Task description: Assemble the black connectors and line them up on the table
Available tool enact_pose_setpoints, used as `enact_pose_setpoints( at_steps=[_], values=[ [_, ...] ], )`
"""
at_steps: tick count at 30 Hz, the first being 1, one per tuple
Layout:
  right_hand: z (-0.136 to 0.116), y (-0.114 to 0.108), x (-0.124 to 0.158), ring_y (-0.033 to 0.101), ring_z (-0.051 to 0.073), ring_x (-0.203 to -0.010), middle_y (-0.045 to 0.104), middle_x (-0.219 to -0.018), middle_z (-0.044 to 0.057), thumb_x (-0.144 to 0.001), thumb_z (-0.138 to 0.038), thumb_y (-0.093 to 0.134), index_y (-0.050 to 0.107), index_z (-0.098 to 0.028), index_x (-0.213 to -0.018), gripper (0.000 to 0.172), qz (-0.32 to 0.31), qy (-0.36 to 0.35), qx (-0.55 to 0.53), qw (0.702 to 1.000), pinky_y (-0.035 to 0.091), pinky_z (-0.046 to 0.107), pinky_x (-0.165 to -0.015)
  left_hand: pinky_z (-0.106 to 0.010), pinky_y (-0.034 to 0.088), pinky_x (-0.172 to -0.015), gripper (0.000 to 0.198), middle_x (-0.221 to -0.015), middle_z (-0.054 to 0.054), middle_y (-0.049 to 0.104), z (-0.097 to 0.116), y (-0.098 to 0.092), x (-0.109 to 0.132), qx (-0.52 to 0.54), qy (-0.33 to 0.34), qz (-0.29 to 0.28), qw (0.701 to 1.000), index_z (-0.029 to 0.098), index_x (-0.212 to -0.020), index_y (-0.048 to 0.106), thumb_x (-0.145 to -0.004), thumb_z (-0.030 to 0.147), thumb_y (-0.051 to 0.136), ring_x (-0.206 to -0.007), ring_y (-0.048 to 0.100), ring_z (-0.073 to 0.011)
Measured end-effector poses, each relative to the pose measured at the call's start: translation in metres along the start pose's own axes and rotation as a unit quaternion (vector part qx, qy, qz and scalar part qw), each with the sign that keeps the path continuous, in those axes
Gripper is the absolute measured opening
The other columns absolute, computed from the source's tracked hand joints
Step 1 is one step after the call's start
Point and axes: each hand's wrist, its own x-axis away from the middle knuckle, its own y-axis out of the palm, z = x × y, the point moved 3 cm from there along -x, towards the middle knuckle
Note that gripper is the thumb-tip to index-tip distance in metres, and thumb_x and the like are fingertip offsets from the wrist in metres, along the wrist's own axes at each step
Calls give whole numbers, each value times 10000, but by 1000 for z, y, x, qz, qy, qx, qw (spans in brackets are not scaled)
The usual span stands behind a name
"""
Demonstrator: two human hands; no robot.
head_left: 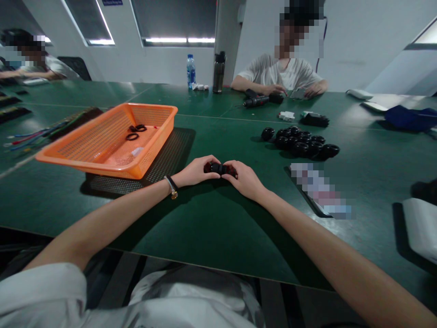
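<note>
My left hand [199, 170] and my right hand [243, 178] meet over the green table in front of me. Thumbs and fingers of both are closed around a small black rounded part [218, 169] with dark reddish patches at its ends. Whether it is one piece or two pressed together, I cannot tell. Ahead and to the right lies a cluster of glossy black rounded parts [300, 142], several of them showing a hole. An orange perforated basket [157, 136] stands beyond my left forearm, with a few black rings [132, 136] lying in it.
A phone [316, 189] lies right of my right hand, and a white object [421, 225] sits at the right edge. Farther back are a power drill [256, 100], a water bottle [190, 71] and a dark flask [219, 73]. Coloured wires [44, 132] lie left. A person [283, 75] sits opposite.
</note>
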Motion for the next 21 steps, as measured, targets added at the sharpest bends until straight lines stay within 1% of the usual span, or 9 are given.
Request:
enact_pose_setpoints(
  at_steps=[7, 17, 21],
  values=[
    [1, 1, 0, 555, 171, -763, 618, -871, 60, -806, -216, 560, 576, -167, -971, 173, -4, 6, 4, 1000, 436, 310, -676, -237, 392, -634, 277, -773, -2, 568, 0, 0, 0, -6, -2, -1, 1000, 138, -924, 551, -725, 305, 648, -686, 509, -121],
    [1, 2, 0, 548, 168, -751, 616, -837, 63, -824, -215, 544, 584, -142, -975, 173, -6, 2, 27, 1000, 421, 308, -694, -230, 381, -612, 266, -751, 6, 551, 1, 0, 0, -3, -1, 0, 1000, 132, -911, 543, -722, 289, 647, -663, 497, -114],
    [0, 1, -1, 553, 172, -757, 619, -840, 61, -833, -231, 535, 586, -156, -971, 165, -11, 4, 29, 999, 423, 312, -694, -227, 378, -607, 262, -746, 9, 547, 1, 0, 0, -1, -2, -1, 1000, 136, -912, 539, -724, 287, 643, -660, 495, -113]
  ],
)
